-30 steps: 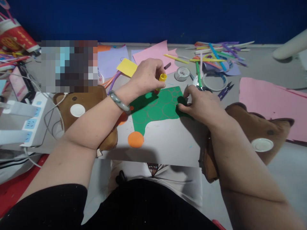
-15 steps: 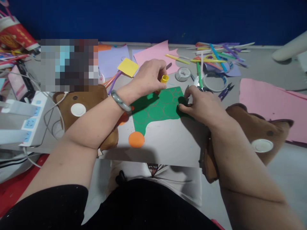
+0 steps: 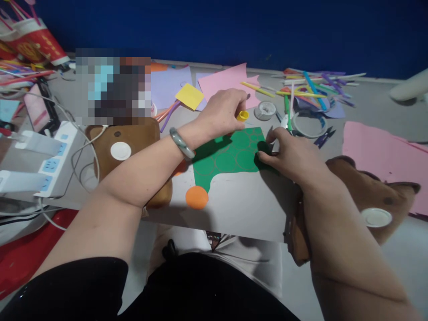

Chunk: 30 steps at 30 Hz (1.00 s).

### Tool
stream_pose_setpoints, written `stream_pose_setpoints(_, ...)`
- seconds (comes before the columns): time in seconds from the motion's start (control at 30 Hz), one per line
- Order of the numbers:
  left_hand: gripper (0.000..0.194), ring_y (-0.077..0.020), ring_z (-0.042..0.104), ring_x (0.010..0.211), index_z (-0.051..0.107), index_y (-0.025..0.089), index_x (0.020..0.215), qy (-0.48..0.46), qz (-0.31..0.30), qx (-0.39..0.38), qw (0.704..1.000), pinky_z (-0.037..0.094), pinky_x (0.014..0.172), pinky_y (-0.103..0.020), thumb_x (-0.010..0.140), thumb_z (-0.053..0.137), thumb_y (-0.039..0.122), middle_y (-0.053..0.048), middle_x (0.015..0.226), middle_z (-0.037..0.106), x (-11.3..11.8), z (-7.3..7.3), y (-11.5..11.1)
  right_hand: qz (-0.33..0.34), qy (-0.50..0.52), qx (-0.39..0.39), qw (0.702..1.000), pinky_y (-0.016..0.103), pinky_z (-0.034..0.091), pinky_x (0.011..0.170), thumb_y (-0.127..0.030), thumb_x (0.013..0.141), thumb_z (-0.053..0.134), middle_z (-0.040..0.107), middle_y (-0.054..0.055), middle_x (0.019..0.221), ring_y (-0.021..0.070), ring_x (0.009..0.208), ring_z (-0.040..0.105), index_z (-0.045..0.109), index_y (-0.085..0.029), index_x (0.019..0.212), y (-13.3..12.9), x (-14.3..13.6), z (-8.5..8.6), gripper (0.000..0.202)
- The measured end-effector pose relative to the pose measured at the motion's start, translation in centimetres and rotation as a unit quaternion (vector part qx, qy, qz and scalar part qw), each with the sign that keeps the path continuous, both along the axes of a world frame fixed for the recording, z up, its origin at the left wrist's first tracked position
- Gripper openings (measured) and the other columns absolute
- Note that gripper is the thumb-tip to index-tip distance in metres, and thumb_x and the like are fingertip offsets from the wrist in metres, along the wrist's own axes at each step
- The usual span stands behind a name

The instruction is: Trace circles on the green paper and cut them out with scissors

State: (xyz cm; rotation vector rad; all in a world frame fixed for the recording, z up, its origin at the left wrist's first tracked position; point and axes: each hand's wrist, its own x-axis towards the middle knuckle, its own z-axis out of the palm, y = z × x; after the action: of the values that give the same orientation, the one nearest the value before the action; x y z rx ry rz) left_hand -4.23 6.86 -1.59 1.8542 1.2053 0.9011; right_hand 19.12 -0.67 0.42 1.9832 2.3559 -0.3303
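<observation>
My left hand [image 3: 230, 109], with a bangle on its wrist, pinches a small yellow hollow cylinder [image 3: 243, 116]. It is above the upper edge of a green paper sheet [image 3: 230, 154] marked with drawn circles. Fingers hide the cylinder's lower part, so I cannot tell whether it belongs to something larger. At the sheet's right edge is my right hand [image 3: 289, 154], thumb and forefinger apart, nothing visible held between them. An orange paper circle [image 3: 197, 197] touches the sheet's lower left tip. Another orange piece [image 3: 179, 168] lies partly under my left forearm.
A tape roll [image 3: 265, 110], a larger clear roll [image 3: 309, 124] and colourful strips [image 3: 317, 91] lie behind. Brown plush pieces [image 3: 132, 133] flank the work area. Pink paper [image 3: 381, 156] is right; a power strip [image 3: 53, 162] with cables is left. Red cups [image 3: 40, 42] stand far left.
The whole view has shifted, so things appear further right and slightly lower. My left hand keeps its pinch on the yellow cylinder, moved slightly right over the sheet. My right hand stays at the sheet's edge.
</observation>
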Motion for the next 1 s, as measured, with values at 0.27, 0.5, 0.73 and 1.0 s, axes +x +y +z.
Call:
stream_pose_setpoints(0.27, 0.042, -0.0317, 0.071, 0.100, 0.047, 0.027, 0.068, 0.144, 0.014, 0.036, 0.989, 0.054, 0.089, -0.045, 0.070, 0.082, 0.004, -0.004, 0.082, 0.070, 0.9, 2.2, -1.2, -0.046, -0.059, -0.045, 0.996, 0.038, 0.037, 0.077, -0.036, 0.091, 0.070, 0.075, 0.015, 0.093, 0.0341, 0.088, 0.064, 0.056, -0.025, 0.115, -0.1, -1.2, 1.1, 0.030)
stream_pose_setpoints(0.5, 0.018, -0.0247, 0.066, 0.097, 0.061, 0.027, 0.083, 0.213, -0.014, 0.091, 0.973, 0.048, 0.085, -0.044, 0.080, 0.071, 0.013, -0.006, 0.106, 0.079, 0.7, 3.1, -2.2, -0.070, -0.053, -0.047, 0.995, 0.035, 0.036, 0.073, -0.050, 0.079, 0.067, 0.069, 0.008, 0.085, 0.0319, 0.080, 0.060, 0.054, -0.028, 0.109, 0.4, -0.2, 0.1, 0.040)
stream_pose_setpoints(0.73, 0.018, -0.0254, 0.066, 0.099, 0.071, 0.030, 0.093, 0.220, -0.016, 0.081, 0.972, 0.047, 0.086, -0.046, 0.083, 0.073, 0.015, -0.004, 0.107, 0.079, 0.8, 3.1, -1.9, -0.075, -0.053, -0.046, 0.995, 0.036, 0.036, 0.073, -0.056, 0.074, 0.061, 0.067, 0.009, 0.084, 0.0329, 0.082, 0.059, 0.054, -0.029, 0.110, 0.3, -0.5, 0.2, 0.046)
stream_pose_setpoints(1.0, 0.018, -0.0253, 0.065, 0.098, 0.065, 0.028, 0.089, 0.226, -0.024, 0.083, 0.970, 0.044, 0.084, -0.044, 0.081, 0.070, 0.012, -0.006, 0.109, 0.078, 0.7, 3.3, -1.9, -0.064, -0.053, -0.046, 0.995, 0.036, 0.036, 0.074, -0.051, 0.079, 0.064, 0.068, 0.010, 0.087, 0.0312, 0.081, 0.058, 0.055, -0.027, 0.109, 0.2, -0.5, 0.4, 0.039)
